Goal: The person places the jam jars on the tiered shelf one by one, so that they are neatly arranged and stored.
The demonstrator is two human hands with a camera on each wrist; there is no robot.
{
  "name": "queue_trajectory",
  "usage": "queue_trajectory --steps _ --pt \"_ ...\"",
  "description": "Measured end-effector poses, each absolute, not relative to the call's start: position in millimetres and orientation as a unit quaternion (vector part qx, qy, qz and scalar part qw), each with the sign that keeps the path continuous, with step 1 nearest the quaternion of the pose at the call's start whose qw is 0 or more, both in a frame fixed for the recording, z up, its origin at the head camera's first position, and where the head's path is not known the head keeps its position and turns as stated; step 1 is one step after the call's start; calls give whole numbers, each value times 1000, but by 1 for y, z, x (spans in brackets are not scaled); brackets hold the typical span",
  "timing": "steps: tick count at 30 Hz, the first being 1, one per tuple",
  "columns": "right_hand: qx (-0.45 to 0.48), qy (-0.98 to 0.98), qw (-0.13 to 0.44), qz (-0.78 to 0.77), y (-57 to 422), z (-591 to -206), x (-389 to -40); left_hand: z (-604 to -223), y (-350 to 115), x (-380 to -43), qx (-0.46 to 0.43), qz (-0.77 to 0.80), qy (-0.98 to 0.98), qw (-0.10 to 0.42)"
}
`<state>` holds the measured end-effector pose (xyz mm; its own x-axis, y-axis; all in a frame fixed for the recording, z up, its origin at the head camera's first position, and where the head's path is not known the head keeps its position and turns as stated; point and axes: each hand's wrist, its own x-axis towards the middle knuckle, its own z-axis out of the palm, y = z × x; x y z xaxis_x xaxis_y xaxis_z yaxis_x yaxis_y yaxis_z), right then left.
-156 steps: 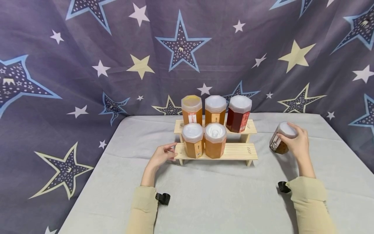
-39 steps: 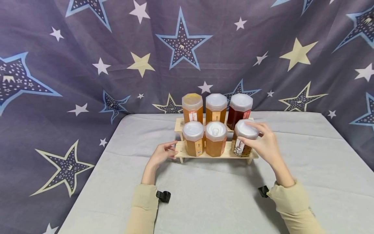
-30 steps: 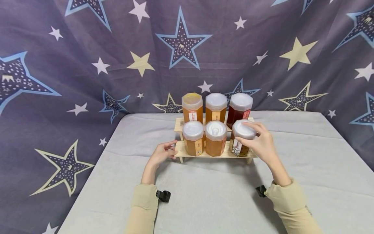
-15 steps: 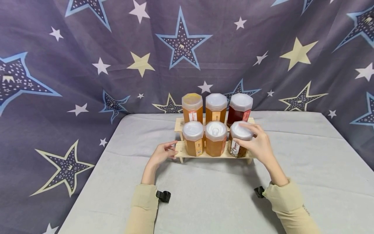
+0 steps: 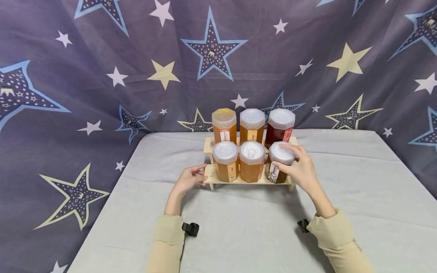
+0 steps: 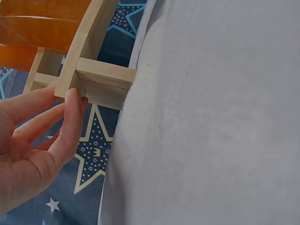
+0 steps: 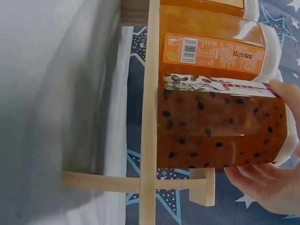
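A two-step wooden display rack (image 5: 211, 174) bears octagonal, pale-lidded jars on both steps. My left hand (image 5: 186, 181) pinches the left end of its lower plank (image 6: 70, 61), fingertips at the plank's edge. At the right of the lower step stands a jar of reddish-brown jam with black seeds (image 7: 215, 131), its base against the plank in the right wrist view. My right hand (image 5: 302, 168) grips this jar near its lid, thumb in front and fingers over the top and far side. Beside it on the left is an amber jar with an orange label (image 7: 211, 54).
Another amber jar (image 5: 226, 168) fills the lower step's left. Behind, the upper step carries two amber jars, one yellow-topped (image 5: 224, 121), and a dark red jar (image 5: 278, 134). A grey cloth (image 5: 246, 227) covers the table; a star-patterned curtain (image 5: 136, 49) hangs behind.
The right hand has brought the seeded jar from the tabletop at right onto the lower step, then shifted it slightly left. My left hand keeps its place on the rack.
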<state>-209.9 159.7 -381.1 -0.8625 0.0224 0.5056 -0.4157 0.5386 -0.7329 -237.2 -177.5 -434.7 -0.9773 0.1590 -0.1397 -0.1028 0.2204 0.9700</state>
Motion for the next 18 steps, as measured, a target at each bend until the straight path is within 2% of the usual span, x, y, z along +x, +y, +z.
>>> queue_trajectory --steps 18 --pt "127 -848 218 467 159 -385 -209 -433 -178 -237 17 615 781 103"
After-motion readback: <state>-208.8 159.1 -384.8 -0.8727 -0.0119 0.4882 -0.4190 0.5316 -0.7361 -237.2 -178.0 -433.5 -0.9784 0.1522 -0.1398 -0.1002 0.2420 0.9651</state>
